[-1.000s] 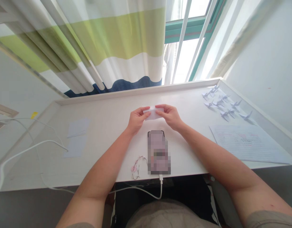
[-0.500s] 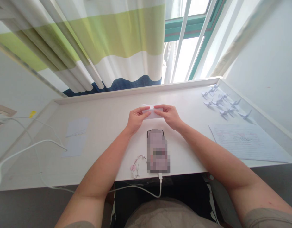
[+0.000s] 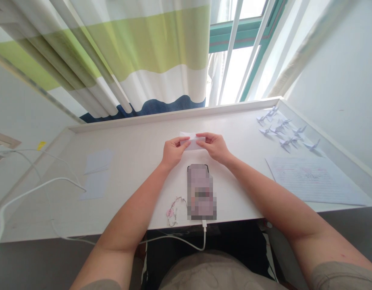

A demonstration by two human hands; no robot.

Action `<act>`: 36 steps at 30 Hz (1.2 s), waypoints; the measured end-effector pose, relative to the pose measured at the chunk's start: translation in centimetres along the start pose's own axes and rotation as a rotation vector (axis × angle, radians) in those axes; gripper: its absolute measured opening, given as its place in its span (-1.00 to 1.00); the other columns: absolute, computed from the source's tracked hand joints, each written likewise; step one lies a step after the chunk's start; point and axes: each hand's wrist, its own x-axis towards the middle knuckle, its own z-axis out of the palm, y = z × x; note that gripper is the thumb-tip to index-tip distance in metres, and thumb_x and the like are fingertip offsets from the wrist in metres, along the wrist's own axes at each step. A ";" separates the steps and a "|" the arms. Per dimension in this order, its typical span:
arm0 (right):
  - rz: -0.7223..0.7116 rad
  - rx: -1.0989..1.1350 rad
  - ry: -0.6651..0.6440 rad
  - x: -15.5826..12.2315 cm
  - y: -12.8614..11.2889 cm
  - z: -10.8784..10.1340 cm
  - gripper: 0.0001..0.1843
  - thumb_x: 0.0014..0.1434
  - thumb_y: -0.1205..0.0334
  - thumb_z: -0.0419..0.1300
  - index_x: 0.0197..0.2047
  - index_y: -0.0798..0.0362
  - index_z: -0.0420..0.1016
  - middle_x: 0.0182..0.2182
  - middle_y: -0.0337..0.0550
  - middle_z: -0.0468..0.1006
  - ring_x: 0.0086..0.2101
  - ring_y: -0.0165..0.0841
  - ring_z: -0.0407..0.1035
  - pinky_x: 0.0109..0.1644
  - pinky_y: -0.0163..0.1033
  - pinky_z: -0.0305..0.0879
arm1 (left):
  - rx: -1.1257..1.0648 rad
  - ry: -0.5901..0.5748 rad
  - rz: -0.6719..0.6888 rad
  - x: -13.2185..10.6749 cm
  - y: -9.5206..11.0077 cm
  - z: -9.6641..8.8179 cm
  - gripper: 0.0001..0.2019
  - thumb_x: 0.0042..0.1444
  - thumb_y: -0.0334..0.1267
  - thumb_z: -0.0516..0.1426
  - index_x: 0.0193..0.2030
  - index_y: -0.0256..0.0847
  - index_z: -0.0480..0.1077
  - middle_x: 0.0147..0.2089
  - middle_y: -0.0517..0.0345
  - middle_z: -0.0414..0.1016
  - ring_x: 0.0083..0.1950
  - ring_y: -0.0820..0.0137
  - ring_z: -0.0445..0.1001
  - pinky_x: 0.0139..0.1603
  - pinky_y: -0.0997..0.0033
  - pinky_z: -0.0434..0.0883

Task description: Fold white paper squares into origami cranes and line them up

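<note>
A folded sheet of white paper point(image 3: 194, 145) is held between both hands, a little above the desk's middle. My left hand point(image 3: 173, 151) pinches its left side, thumb in front and fingers behind. On the right side, my right hand point(image 3: 216, 147) grips the same paper between thumb and forefinger. A crease runs across the sheet, and its upper flap stands up. Below the hands lies a phone point(image 3: 200, 193) with its screen blurred out, plugged into a white cable point(image 3: 204, 231).
Several folded paper cranes point(image 3: 282, 127) stand at the back right of the white desk point(image 3: 137, 161). Nearer lies a stack of lined, written sheets point(image 3: 309, 181). Blank paper pieces point(image 3: 96, 173) lie at left beside a looping cable point(image 3: 43, 183). A beaded strap point(image 3: 173, 211) is by the phone.
The paper has shifted slightly left and its upper flap looks flatter along the top. My fingers have moved a little along its edges; both hands still hold it.
</note>
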 end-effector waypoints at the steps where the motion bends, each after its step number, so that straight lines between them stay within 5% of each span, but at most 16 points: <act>1: -0.012 -0.036 0.004 0.0 0.0 -0.1 -0.62 0.15 -0.11 0.52 -0.07 -0.07 0.79 -0.57 -0.36 0.36 -0.48 -0.38 0.23 -0.31 -0.12 0.34 | -0.019 0.000 0.005 0.0 0.0 0.0 -0.66 -0.04 -0.07 0.54 -0.15 -0.18 0.77 -0.34 0.12 0.70 -0.32 0.34 0.55 -0.25 0.33 0.51; 4: -0.027 -0.082 -0.003 0.0 -0.1 -0.2 -0.66 0.21 -0.10 0.47 -0.08 -0.07 0.79 -0.57 -0.35 0.35 -0.49 -0.39 0.18 -0.32 -0.13 0.27 | -0.098 -0.010 0.000 0.1 0.2 0.1 -0.62 -0.06 -0.05 0.55 -0.13 -0.19 0.76 -0.34 0.11 0.69 -0.30 0.33 0.57 -0.21 0.30 0.53; 12: -0.150 -0.140 -0.010 0.0 -0.7 -0.3 -0.72 0.19 -0.15 0.48 -0.20 -0.16 0.81 -0.32 -0.19 0.65 -0.30 -0.29 0.43 -0.08 -0.02 0.44 | -0.011 -0.060 0.024 -0.1 0.8 -0.3 -0.70 -0.05 -0.12 0.56 -0.16 -0.13 0.78 -0.45 0.19 0.60 -0.37 0.36 0.50 -0.27 0.30 0.48; 18: -0.049 -0.037 0.005 -0.1 -0.6 -0.1 -0.67 0.15 -0.16 0.50 -0.20 -0.09 0.82 -0.50 -0.26 0.56 -0.46 -0.36 0.31 -0.30 -0.12 0.32 | -0.170 -0.068 -0.087 0.1 0.5 -0.2 -0.62 -0.12 -0.07 0.59 -0.18 -0.17 0.76 -0.37 0.14 0.66 -0.33 0.35 0.56 -0.22 0.28 0.53; 23: -0.008 0.166 -0.004 -0.2 -0.7 0.7 -0.59 0.04 -0.21 0.57 -0.20 -0.09 0.81 -0.36 -0.20 0.69 -0.35 -0.34 0.46 -0.18 -0.10 0.44 | -0.391 -0.084 -0.152 0.3 0.3 0.3 -0.53 -0.24 -0.07 0.63 -0.19 -0.16 0.72 -0.23 0.12 0.73 -0.25 0.38 0.62 -0.10 0.28 0.57; 26: 0.029 0.218 -0.002 -0.2 -0.8 1.0 -0.53 0.00 -0.23 0.59 -0.16 -0.08 0.81 -0.43 -0.26 0.64 -0.39 -0.37 0.43 -0.23 -0.14 0.42 | -0.476 -0.110 -0.164 0.3 0.3 0.7 -0.55 -0.24 -0.08 0.64 -0.21 -0.14 0.69 -0.20 0.13 0.74 -0.20 0.36 0.66 -0.05 0.27 0.58; 30: 0.073 0.268 -0.010 -0.3 -0.8 1.3 -0.44 -0.05 -0.21 0.62 -0.08 -0.05 0.79 -0.49 -0.31 0.59 -0.41 -0.39 0.40 -0.24 -0.15 0.41 | -0.498 -0.095 -0.180 0.2 0.4 1.0 -0.53 -0.19 -0.09 0.63 -0.15 -0.13 0.68 -0.17 0.11 0.75 -0.14 0.33 0.68 -0.01 0.24 0.60; 36: 0.153 0.389 -0.012 0.0 -0.9 1.3 -0.43 -0.11 -0.14 0.67 -0.06 -0.09 0.76 -0.28 -0.19 0.73 -0.26 -0.29 0.55 -0.07 -0.04 0.54 | -0.456 -0.044 -0.146 0.1 0.1 1.2 -0.52 -0.21 -0.08 0.62 -0.12 -0.12 0.71 -0.16 0.10 0.76 -0.18 0.35 0.67 -0.06 0.27 0.60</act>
